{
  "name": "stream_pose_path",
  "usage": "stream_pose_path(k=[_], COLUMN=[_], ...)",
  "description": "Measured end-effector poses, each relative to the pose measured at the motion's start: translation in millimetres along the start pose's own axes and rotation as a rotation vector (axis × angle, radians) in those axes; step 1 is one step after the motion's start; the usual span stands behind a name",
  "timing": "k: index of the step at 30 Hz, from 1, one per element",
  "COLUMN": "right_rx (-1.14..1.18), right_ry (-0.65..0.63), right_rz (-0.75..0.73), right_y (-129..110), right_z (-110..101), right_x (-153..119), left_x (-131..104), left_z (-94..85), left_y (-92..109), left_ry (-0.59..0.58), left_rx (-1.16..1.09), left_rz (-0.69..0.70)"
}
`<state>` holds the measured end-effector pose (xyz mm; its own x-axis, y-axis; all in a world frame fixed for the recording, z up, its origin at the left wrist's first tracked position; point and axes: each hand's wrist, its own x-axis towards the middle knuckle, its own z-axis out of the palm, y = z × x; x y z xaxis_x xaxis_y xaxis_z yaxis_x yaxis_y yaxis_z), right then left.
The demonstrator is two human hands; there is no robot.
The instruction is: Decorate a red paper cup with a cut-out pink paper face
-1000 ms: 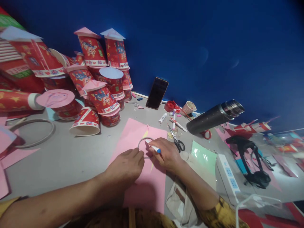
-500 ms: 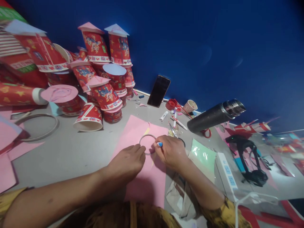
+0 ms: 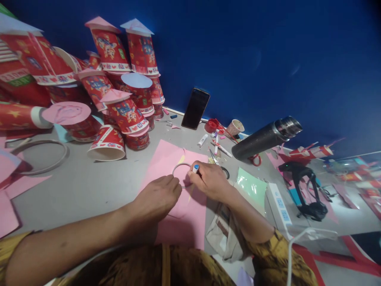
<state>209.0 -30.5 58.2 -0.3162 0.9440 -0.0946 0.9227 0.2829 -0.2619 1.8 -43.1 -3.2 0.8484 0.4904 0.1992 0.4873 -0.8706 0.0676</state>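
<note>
A thin grey ring [image 3: 177,165] lies flat on a sheet of pink paper [image 3: 187,228] in front of me. My left hand [image 3: 163,194] has its fingers pressed together on the ring's left side, pinning it to the sheet. A white marker with a blue end [image 3: 195,169] is gripped in my right hand [image 3: 210,180], its blue end pointing up. The fingers of that hand rest at the ring's right side and hide the marker's tip. Scissors [image 3: 214,159] lie just beyond my right hand.
Stacked red paper cups [image 3: 139,95] with paper cone tops crowd the back left. A phone [image 3: 195,108] leans on the blue wall. A dark flask [image 3: 262,141], green sheet [image 3: 251,186], power strip [image 3: 279,206] and black strapped device [image 3: 306,190] are on the right. Another ring [image 3: 64,157] lies left.
The marker has tipped more upright as my right hand works along the ring's edge. My left hand keeps its place on the ring. The whole view has shifted slightly.
</note>
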Motion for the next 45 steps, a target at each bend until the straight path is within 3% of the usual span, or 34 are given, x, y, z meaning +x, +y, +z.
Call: stream_pose_path(k=[7,17,30,34,39,42,45], right_rx=[0.154,0.458,0.838,0.717,0.304,0.046,-0.017], right_ry=[-0.037,-0.042,0.221,0.286,0.360,0.321,0.330], right_rz=[0.007,-0.039,0.037,-0.024,-0.191,-0.197,-0.171], right_y=[2.5,4.4,14.6,18.7,17.5,11.8,6.6], right_z=[0.2,10.8,38.4,38.7,34.2,30.6,24.6], right_x=[8.9,21.9,24.3,18.5,5.2,-5.8,-17.0], left_x=[-2.2,-1.6,-0.5,-0.4,-0.5,-0.4,-0.3], left_z=[3.5,0.9,-0.5,-1.6,-1.5,-1.0,-0.8], left_y=[-1.9,-3.8,-2.1,-1.5,-0.4,0.0,0.2], left_ry=[0.052,0.012,-0.037,-0.047,-0.056,-0.054,-0.037], left_rx=[-0.001,0.068,0.038,0.041,0.038,0.036,0.041], left_rz=[-0.006,0.016,-0.002,-0.014,-0.016,-0.023,-0.021])
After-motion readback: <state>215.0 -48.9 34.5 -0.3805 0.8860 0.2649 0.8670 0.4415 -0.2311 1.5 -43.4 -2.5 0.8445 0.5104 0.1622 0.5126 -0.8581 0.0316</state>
